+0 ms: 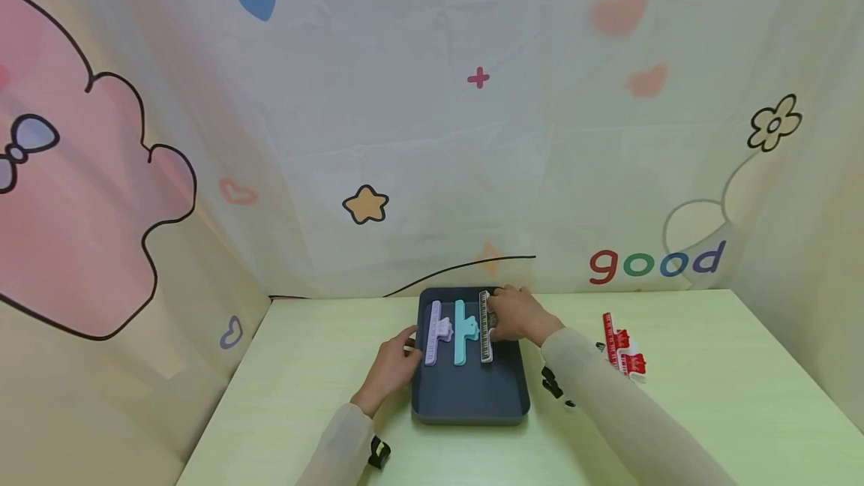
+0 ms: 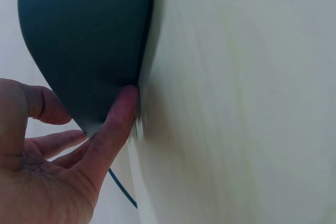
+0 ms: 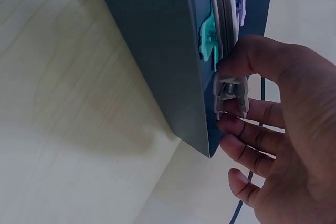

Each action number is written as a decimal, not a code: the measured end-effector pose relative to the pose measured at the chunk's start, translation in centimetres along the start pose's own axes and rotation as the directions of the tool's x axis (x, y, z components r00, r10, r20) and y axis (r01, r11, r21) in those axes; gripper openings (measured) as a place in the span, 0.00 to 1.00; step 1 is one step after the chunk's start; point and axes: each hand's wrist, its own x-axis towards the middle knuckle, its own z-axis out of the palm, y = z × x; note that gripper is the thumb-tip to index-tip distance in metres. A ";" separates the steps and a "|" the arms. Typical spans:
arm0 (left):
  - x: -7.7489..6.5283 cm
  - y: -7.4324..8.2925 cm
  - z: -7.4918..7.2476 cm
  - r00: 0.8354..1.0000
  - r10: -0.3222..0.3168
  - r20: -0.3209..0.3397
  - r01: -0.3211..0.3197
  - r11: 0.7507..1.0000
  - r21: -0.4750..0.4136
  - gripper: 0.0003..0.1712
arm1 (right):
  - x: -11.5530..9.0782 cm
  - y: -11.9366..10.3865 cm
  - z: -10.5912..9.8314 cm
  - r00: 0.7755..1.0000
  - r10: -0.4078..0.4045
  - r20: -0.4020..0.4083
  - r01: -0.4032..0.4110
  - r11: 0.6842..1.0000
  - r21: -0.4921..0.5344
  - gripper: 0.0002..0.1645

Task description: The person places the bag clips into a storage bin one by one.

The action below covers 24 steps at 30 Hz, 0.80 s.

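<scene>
A dark grey tray (image 1: 470,396) stands on the table, with my left hand (image 1: 391,366) at its left side. In the left wrist view, thumb and fingers (image 2: 113,121) hold the tray's wall from both sides. My right hand (image 1: 520,313) pinches a black-and-white bag clip (image 1: 484,328) by its spring handle (image 3: 230,88), at the right inside the tray. Left of this clip lie a teal bag clip (image 1: 460,332) and a lilac bag clip (image 1: 433,334), roughly parallel, handles toward the right.
Red and white bag clips (image 1: 621,347) lie on the table (image 1: 729,396) to the right, partly behind the right sleeve (image 1: 621,396). A patterned curtain (image 1: 432,133) hangs along the table's back edge. Black straps (image 1: 380,452) sit at the wrists.
</scene>
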 end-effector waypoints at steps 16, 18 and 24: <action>-0.2 -0.1 0.1 1.000 0.014 0.000 -0.014 1.000 -0.013 0.31 | 0.1 -0.2 1.1 1.000 -0.006 0.006 0.006 1.000 0.009 0.25; -0.2 -0.1 0.1 1.000 0.012 0.004 -0.012 1.000 -0.019 0.31 | 0.2 -0.2 1.3 1.000 0.000 0.008 0.000 1.000 0.019 0.27; -0.1 -0.1 0.1 1.000 -0.007 -0.001 0.007 1.000 -0.021 0.31 | 0.2 -0.2 1.9 1.000 0.014 -0.019 -0.014 1.000 0.016 0.36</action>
